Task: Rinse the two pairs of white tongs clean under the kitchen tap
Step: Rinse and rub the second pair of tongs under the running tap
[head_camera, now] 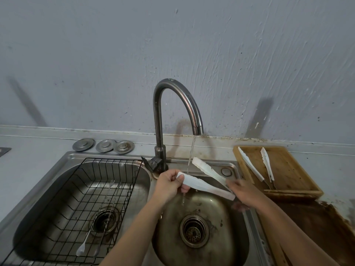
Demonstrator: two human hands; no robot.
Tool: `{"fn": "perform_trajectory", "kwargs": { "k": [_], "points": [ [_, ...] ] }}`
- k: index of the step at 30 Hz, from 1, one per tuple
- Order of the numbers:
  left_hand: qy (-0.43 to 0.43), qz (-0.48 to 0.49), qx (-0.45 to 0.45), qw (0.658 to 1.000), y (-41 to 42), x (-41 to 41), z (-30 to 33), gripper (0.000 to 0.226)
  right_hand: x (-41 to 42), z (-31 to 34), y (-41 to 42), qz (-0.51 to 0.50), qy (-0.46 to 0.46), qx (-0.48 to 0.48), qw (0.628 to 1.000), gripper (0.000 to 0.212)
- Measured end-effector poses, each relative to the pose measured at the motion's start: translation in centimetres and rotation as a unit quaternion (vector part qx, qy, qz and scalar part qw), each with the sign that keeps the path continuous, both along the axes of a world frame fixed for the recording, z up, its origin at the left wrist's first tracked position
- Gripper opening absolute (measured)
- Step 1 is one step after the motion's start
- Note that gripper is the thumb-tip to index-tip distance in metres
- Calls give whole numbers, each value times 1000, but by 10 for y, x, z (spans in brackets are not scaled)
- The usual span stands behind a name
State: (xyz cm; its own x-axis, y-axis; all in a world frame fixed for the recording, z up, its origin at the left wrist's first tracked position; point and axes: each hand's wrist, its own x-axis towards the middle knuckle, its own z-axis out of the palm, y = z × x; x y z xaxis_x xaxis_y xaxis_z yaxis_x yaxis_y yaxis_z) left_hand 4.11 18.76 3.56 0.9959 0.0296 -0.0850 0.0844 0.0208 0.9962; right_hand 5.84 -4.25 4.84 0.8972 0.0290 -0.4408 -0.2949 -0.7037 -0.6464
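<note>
Rinsing tongs (pixel 206 180) under tap stream (pixel 192 152): left hand (pixel 169 182) pinches a tip, right hand (pixel 243 191) grips the hinge end. Light, springy, probably slick wet. Second pair (pixel 259 167) waits on wooden tray (pixel 288 169)

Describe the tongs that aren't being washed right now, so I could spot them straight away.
Start at the curved metal tap and look right, past the sink's right basin, to the wooden tray on the counter. The second pair of white tongs lies in it, arms spread in a V. Unlike the pair held under the water by both hands, nobody is touching it.
</note>
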Motion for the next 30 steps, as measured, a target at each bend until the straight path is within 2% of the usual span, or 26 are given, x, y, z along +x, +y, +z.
{"fn": "perform_trajectory", "kwargs": {
  "k": [2,4,7,11,14,17,21,27,30],
  "points": [
    [4,8,-14,1000,-1,0,-1,26,2,-4,0,17,22,-38,999,39],
    [16,22,-31,999,-2,1,-1,30,5,-8,0,6,2,-42,999,36],
    [69,52,-59,995,-2,5,-3,30,7,-8,4,-23,-13,-20,999,29],
    [160,71,-127,976,1,13,-8,20,8,-9,7,-61,-22,24,998,34],
    [177,87,-104,975,-2,14,-10,26,5,-12,10,-83,-44,63,994,31],
    [165,88,-106,977,-7,13,-6,39,-1,-16,14,-110,-67,99,987,25],
    [134,90,-122,979,-9,15,5,33,-11,-16,17,-124,-84,123,981,31],
    [92,86,-50,991,-13,15,12,39,-19,-24,12,-144,-132,184,963,21],
    [61,122,-42,990,-16,16,14,45,-26,-24,15,-150,-159,215,952,21]
  ]
}}
